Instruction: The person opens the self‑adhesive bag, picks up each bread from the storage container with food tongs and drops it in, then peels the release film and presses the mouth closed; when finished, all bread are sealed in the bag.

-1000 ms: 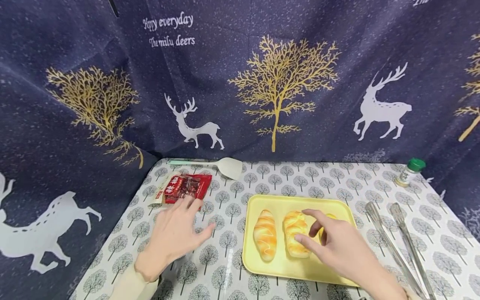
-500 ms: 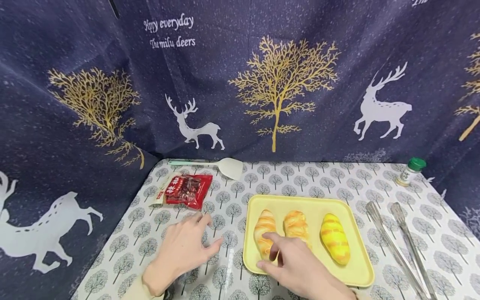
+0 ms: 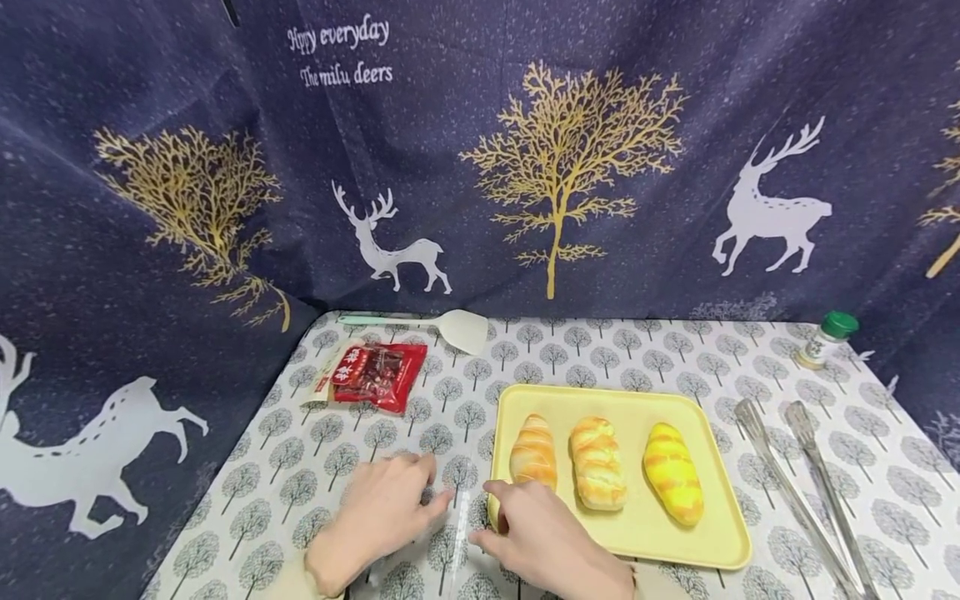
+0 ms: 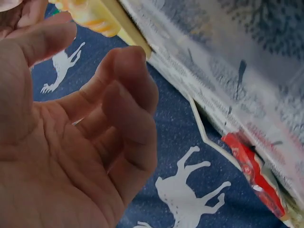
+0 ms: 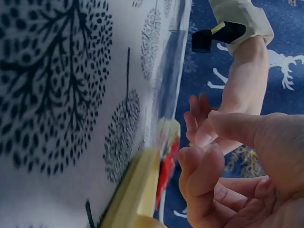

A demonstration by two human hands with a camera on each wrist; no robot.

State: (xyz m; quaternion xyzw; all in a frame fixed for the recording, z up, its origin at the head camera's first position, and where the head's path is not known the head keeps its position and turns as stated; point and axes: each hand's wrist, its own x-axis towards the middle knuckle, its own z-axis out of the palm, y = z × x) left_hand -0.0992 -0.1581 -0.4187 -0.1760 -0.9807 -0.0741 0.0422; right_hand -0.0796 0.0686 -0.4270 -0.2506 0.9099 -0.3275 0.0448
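Observation:
My left hand (image 3: 390,508) is over the patterned tablecloth, left of the yellow tray (image 3: 633,417), its fingers loosely bent around nothing. At the tray's near left corner is my right hand (image 3: 543,533), thumb and forefinger apart with nothing between them. It overlaps the lower end of an orange-striped bread roll (image 3: 534,446). A second, paler bread roll (image 3: 597,462) lies in the middle of the tray, and a bright yellow one (image 3: 673,475) on its right. In the wrist views, the left palm (image 4: 71,156) and the right fingers (image 5: 204,175) are bare.
Behind the left hand lies a red packet (image 3: 382,377) on a pale one. A spatula (image 3: 461,331) with a mint handle rests along the back edge. Metal tongs (image 3: 817,467) lie right of the tray, with a green-capped shaker bottle (image 3: 827,340) at the back right.
My right hand has moved left across the tray to its near left corner, uncovering the yellow roll. My left hand has drawn back from the red packet, toward me and slightly right.

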